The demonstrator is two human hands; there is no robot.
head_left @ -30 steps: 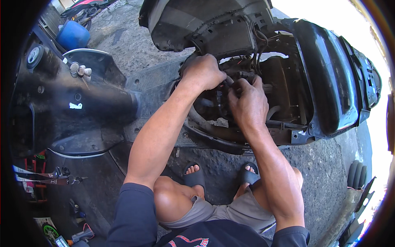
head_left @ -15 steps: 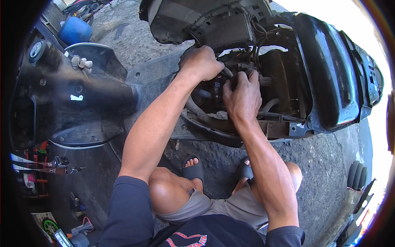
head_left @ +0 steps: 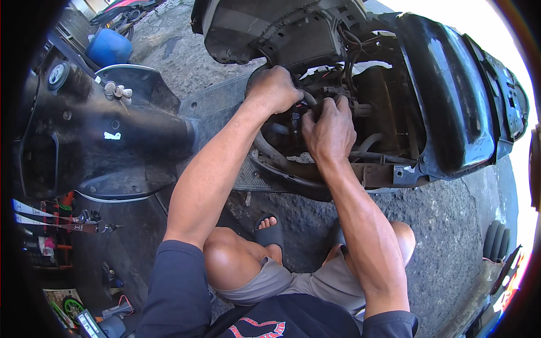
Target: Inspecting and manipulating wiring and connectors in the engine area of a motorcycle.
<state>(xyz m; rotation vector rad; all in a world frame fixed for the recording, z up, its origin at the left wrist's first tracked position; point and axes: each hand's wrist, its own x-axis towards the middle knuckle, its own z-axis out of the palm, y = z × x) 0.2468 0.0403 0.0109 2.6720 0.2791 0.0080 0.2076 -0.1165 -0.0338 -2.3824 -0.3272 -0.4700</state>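
Hidden beneath left hand [head_left: 274,90]: fingertips and anything within grasp. Hidden behind right hand [head_left: 331,132]: contact between bent fingers [head_left: 341,105] and dark engine bay [head_left: 287,143]; grip impossible to tell. Cut off by upper edge: raised dark panel [head_left: 304,45], red motorcycle [head_left: 125,7] at upper left. Cut off by lower edge: dark shirt [head_left: 298,310]. Mostly covered by right forearm [head_left: 366,225]: right sandal [head_left: 336,234]. Too small to tell at lower left: grey object [head_left: 118,310].

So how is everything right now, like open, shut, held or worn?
Scooter: opened up, insides showing.
Left hand: fingers curled, grip partly hidden.
Right hand: fingers bent inside the scooter, grip hidden.
Keys: bunched at the scooter's front.
Sandals: worn.
Blue barrel: can't tell whether full.
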